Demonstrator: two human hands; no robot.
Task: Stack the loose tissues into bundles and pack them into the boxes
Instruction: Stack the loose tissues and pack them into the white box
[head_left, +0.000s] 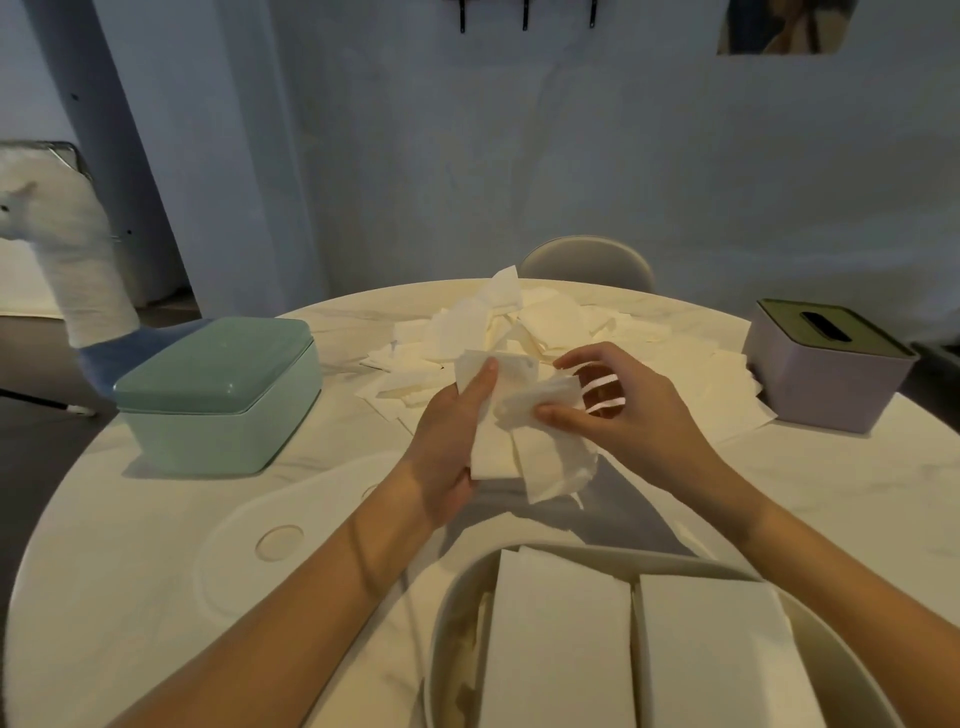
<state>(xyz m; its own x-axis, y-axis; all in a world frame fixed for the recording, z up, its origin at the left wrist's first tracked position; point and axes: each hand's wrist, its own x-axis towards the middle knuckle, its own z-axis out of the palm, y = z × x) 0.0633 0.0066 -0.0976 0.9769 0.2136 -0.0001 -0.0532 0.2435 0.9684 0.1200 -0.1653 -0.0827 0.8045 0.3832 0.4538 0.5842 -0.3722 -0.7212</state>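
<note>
A heap of loose white tissues (524, 332) covers the far middle of the round table. Above the table, my left hand (452, 441) holds a small bunch of tissues (524, 447) from below, thumb pressed on its top. My right hand (613, 410) pinches the bunch's crumpled right side between thumb and fingers. A white open box (447, 613) at the near edge holds two neat tissue bundles (561, 639) side by side. A closed mint-green box (218, 389) stands at the left. At the right stands a lilac box (826, 364) with a slotted green lid.
The white marble table (156, 545) has a flat white lid or tray (322, 519) lying in front of me. A grey chair back (587, 260) rises behind the table. A white plush animal (62, 249) stands at the far left.
</note>
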